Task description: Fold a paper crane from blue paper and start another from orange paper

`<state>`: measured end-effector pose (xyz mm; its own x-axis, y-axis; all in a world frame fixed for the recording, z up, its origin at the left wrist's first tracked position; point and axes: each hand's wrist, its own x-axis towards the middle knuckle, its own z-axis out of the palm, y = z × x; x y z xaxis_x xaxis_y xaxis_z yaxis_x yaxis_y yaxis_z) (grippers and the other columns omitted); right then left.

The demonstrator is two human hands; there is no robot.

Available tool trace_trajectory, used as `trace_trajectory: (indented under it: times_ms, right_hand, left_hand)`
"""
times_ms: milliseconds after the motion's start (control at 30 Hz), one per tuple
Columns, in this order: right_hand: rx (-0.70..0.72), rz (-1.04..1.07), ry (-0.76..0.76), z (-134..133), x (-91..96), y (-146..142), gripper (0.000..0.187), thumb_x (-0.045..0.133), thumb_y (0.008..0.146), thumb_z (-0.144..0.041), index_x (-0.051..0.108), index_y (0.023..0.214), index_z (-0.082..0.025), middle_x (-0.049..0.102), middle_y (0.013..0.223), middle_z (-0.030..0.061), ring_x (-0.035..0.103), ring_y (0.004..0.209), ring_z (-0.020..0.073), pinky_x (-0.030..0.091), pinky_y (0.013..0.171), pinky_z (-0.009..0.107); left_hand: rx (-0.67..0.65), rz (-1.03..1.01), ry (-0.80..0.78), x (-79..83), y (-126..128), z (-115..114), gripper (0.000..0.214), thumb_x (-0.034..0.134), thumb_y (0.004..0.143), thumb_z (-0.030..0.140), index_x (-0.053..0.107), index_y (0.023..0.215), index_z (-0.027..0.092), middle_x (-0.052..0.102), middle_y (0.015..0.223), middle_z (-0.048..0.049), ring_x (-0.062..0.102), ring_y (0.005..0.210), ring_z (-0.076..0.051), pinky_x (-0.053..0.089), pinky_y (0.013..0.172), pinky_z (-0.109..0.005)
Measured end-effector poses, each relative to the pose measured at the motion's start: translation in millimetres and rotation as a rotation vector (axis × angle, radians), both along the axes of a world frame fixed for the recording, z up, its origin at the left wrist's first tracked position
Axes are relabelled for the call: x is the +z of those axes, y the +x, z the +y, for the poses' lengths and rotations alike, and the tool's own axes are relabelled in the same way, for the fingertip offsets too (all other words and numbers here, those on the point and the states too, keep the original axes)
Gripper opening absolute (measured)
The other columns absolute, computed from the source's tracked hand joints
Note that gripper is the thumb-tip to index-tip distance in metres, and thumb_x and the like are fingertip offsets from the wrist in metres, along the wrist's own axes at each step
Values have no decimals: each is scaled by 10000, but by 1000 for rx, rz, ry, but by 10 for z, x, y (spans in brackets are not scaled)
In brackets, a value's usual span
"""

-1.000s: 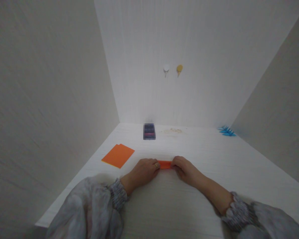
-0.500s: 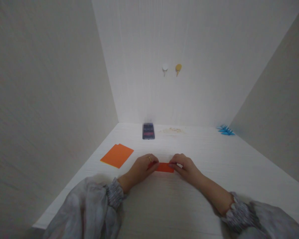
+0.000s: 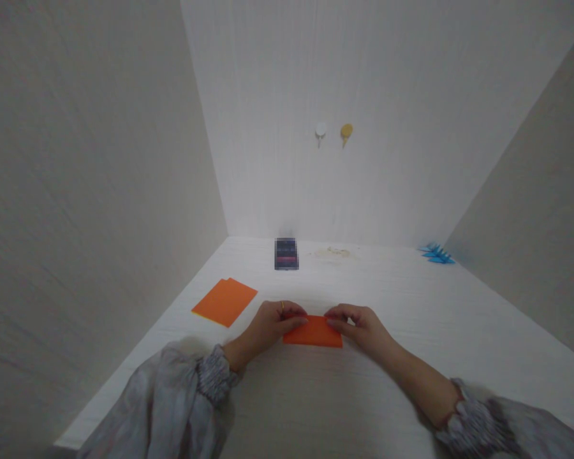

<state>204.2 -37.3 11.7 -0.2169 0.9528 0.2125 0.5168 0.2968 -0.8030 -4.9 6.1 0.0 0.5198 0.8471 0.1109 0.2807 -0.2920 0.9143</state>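
Note:
An orange paper piece (image 3: pixel 313 334) lies folded on the white table (image 3: pixel 411 344) in front of me. My left hand (image 3: pixel 270 322), with a ring on one finger, pinches its upper left corner. On the other side, my right hand (image 3: pixel 356 324) pinches the upper right corner. Both hands rest on the table, fingers pressed together on the paper's top edge. Grey patterned sleeves cover both forearms.
A small stack of orange paper sheets (image 3: pixel 224 301) lies to the left. A dark small box (image 3: pixel 286 254) stands near the back wall. Blue folded paper pieces (image 3: pixel 437 254) sit at the far right. Two round hooks, white (image 3: pixel 320 131) and yellow (image 3: pixel 346 132), hang on the wall.
The orange piece showed as a narrow strip between my hands; now it shows as a wider rectangle, closer to me. Both hands have shifted slightly toward me with it.

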Motion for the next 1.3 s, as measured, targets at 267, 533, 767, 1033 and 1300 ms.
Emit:
trace_trajectory:
  times_ms: [267,533,767,1033,1300]
  right_hand:
    - [-20,10,-10,-5,-2,-3,149,549,736,-285,654,759,-182,634,668,2,513,602,124,414,578,244]
    - [-5,51,-20,-6,-11,-2,157,532,747,-282,647,760,-175,647,716,20,555,676,147,435,639,268]
    - [6,-5,-3,6,-33,-5,148,511,768,-261,631,762,-174,637,709,16,554,675,145,430,626,259]
    - [88,-478,505,-13,-21,33,171,420,825,-164,586,786,-161,593,735,60,500,717,168,387,686,318]
    - [239,-806,774,-11,-6,42,239,365,859,-129,591,785,-154,566,706,63,467,711,163,342,704,338]
  left_hand:
    - [-16,9,27,12,-4,-7,241,565,719,349,637,838,152,649,759,-21,567,682,-125,443,639,-235]
    - [-8,-12,19,-2,0,-8,231,571,715,342,637,815,145,642,733,-19,554,658,-114,434,630,-231]
    - [-12,59,81,20,-1,-11,236,532,744,339,626,789,126,623,675,-12,525,594,-98,404,552,-201]
    - [-88,380,665,83,-62,-3,198,427,837,273,596,867,174,633,814,-13,551,717,-114,411,663,-227]
    - [-233,620,1233,97,-113,-21,207,346,874,182,546,836,147,560,783,-46,492,736,-131,388,682,-275]
